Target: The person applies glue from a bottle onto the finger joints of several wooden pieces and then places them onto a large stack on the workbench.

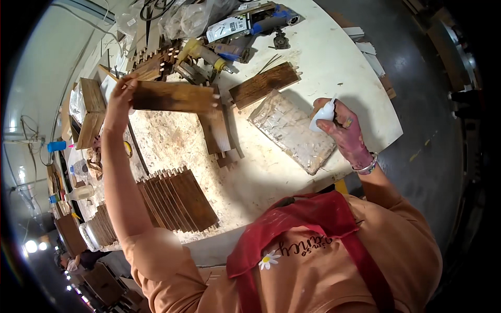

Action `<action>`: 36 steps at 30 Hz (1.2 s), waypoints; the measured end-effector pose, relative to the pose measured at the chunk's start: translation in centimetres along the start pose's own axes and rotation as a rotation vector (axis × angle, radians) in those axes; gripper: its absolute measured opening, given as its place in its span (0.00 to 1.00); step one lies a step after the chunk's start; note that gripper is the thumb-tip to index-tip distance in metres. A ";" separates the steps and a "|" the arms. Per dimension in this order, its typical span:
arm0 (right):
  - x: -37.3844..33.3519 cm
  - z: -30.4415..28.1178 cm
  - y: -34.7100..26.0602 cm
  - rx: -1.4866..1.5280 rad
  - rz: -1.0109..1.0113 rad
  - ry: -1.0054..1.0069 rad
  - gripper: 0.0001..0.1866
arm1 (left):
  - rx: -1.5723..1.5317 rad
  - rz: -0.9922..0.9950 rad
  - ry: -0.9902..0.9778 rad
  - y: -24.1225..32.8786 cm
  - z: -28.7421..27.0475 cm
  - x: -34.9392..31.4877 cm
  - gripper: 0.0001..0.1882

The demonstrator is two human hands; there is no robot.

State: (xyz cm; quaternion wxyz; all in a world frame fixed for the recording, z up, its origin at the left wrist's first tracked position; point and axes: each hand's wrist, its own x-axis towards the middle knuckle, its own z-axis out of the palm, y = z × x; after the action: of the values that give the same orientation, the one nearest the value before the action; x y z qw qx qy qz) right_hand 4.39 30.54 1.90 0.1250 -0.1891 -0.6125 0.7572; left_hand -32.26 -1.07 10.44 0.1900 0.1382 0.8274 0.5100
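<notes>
My left hand [121, 101] is closed on one end of a dark brown wooden board [172, 97] with small pale dowels at its other end. The board is lifted above the table, overlapping more wooden boards [213, 133] from my view. In my right hand [348, 131] is a small white squeeze bottle [324, 113] with a narrow nozzle, which points up and away from me. Just left of that hand lies a flat slab wrapped in clear plastic [289, 130]. Beyond the slab rests another brown board with dowels [265, 85].
A row of dowelled boards [177, 201] stands near the front edge of the pale table [365, 83]. Farther back are a yellow power tool [201, 53], a blue tool [274, 20], plastic bags [193, 18] and stacked dowelled pieces [154, 65]. An open cardboard box [91, 115] sits at left.
</notes>
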 end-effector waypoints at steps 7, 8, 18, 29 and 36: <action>0.0 2.0 0.0 -0.027 0.033 -0.067 0.21 | 0.269 0.168 -0.299 1.5 1.0 1.5 0.14; 0.0 2.4 -0.2 -0.037 0.033 -0.084 0.21 | 0.365 0.172 -0.359 1.6 2.7 0.9 0.15; -0.8 4.0 0.4 -0.038 0.050 -0.164 0.20 | 0.930 0.321 -0.326 -4.2 21.5 -15.0 0.26; -0.5 3.3 1.3 -0.062 0.092 -0.345 0.26 | 0.662 -0.007 0.071 -7.9 22.9 -28.9 0.46; -0.8 4.8 1.6 -0.088 0.050 -0.499 0.21 | 0.681 -0.090 0.125 -9.7 23.2 -29.2 0.44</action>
State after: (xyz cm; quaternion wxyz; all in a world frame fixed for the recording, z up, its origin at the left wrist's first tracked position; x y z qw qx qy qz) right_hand 3.02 25.62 1.30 -0.0572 -0.0165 -0.6520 0.7559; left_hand 3.96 0.69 -2.69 0.1041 0.1253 0.9654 0.2035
